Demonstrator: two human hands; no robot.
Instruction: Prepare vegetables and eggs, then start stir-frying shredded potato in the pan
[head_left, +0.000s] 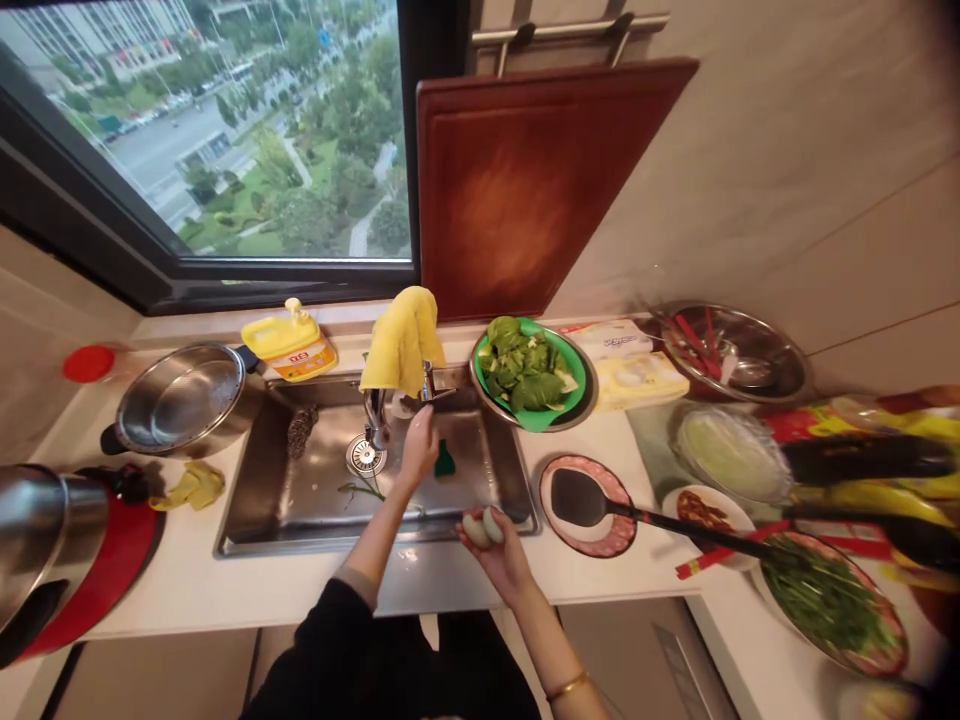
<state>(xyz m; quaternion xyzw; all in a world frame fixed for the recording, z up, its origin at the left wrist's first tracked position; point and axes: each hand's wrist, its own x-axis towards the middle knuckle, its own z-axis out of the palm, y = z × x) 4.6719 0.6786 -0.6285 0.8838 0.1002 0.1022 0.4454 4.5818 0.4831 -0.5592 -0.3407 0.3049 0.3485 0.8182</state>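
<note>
My right hand [504, 560] is turned palm up over the sink's front right edge, its fingers curled around two pale eggs [484, 527]. Above the sink [315, 545], my left hand [420, 447] has its fingers closed just below the tap lever [448, 393]. Whether it grips the lever or something small is hidden. A yellow cloth [403, 340] drapes over the tap [375, 415]. In the basin lie a dark green scraper-like piece [445, 458], a green stem [364, 488] and a metal scrubber [301, 432] near the left wall.
Right of the sink are a green basket [577, 385] of leafy greens, a pink-rimmed plate [551, 510] bearing a black spatula [581, 498], a steel bowl [780, 350] and a plate of cut greens [825, 590]. To the left stand a steel pot [180, 395] and a yellow detergent bottle [291, 342].
</note>
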